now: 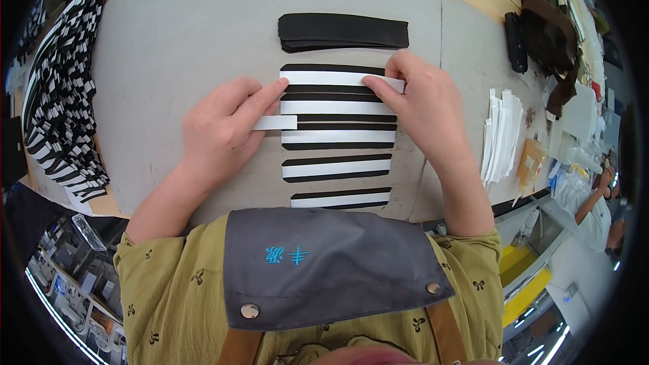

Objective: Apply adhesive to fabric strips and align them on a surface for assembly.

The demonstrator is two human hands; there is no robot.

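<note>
A white strip (324,78) lies along the topmost black strip (331,67) of a column of strips on the table. My left hand (223,122) is closed, its thumb and forefinger at that white strip's left end. A second white strip (278,122) sticks out of the same hand, its end over the column's left side. At the other end, my right hand (433,105) pinches the topmost white strip between thumb and bent fingers. Below are several black strips, each with a white band (338,107) along its middle. A stack of plain black strips (345,30) lies beyond.
A large heap of black-and-white strips (64,101) covers the table's left side. On the right are loose white strips (501,138), a yellowish packet (532,159), a dark long object (516,42) and brown cloth (551,30). Another person's arm (595,196) shows at far right.
</note>
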